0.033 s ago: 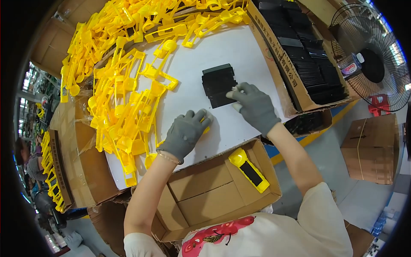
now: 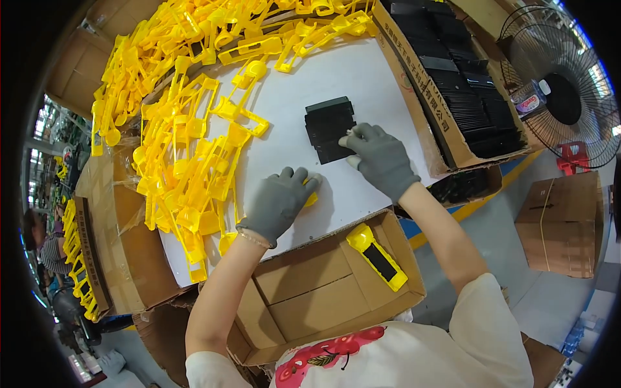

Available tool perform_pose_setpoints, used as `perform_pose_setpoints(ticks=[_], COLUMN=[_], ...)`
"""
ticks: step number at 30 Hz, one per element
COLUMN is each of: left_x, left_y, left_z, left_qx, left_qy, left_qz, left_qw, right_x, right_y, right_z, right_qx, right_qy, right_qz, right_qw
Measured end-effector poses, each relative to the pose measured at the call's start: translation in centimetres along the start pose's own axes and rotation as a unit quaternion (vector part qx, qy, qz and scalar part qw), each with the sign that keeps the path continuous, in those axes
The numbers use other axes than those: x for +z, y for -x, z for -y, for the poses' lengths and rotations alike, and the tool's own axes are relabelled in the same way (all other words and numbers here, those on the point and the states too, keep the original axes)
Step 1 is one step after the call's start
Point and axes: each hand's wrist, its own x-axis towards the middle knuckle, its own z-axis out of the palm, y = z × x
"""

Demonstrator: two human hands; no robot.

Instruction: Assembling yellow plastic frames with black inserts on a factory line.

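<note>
My left hand (image 2: pixel 277 202), in a grey glove, is closed on a yellow plastic part (image 2: pixel 312 199) over the white tabletop. Most of that part is hidden beneath the fingers. A small stack of thin black rectangular plates (image 2: pixel 328 129) lies in front of my hands. Over its right edge is my right hand (image 2: pixel 383 158), also gloved, with thumb and forefinger drawn together; whether a plate is between the fingertips cannot be made out. Loose yellow plastic frames (image 2: pixel 187 155) are heaped to the left. A yellow piece with a black insert (image 2: pixel 377 257) lies in the cardboard box below.
Close to my body stands the open cardboard box (image 2: pixel 304 317). A long carton (image 2: pixel 430 97) at the right holds rows of black plates (image 2: pixel 475 90). Beyond it are a fan (image 2: pixel 563 97) and a plastic bottle (image 2: pixel 529 100). More yellow frames (image 2: pixel 213 19) pile up at the back.
My right hand has shifted very slightly left over the black plates. The left hand stays almost in place.
</note>
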Motion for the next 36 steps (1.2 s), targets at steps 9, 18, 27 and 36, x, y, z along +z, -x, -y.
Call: perform_pose_setpoints(ticks=[9, 18, 27, 36], left_x=[-6.2, -7.1, -1.6, -1.9], left_y=[2.2, 11.6, 12.2, 11.8], left_z=[-0.8, -3.1, -10.1, -10.7], left_qx=[-0.097, -0.315, -0.345, -0.359], left_qy=[-0.018, 0.607, 0.818, 0.812], left_qz=[-0.009, -0.147, -0.093, -0.085], left_qw=[0.995, 0.715, 0.45, 0.452], right_x=[-0.4, -7.9, -7.5, -7.6], right_y=[0.0, 5.8, 10.4, 9.7], right_z=[-0.6, 4.9, 10.7, 10.2], right_qx=[0.046, 0.285, 0.205, 0.136], right_qy=[0.04, -0.54, -0.41, -0.322], right_qz=[0.067, 0.065, 0.163, 0.172], right_qw=[0.996, 0.79, 0.874, 0.921])
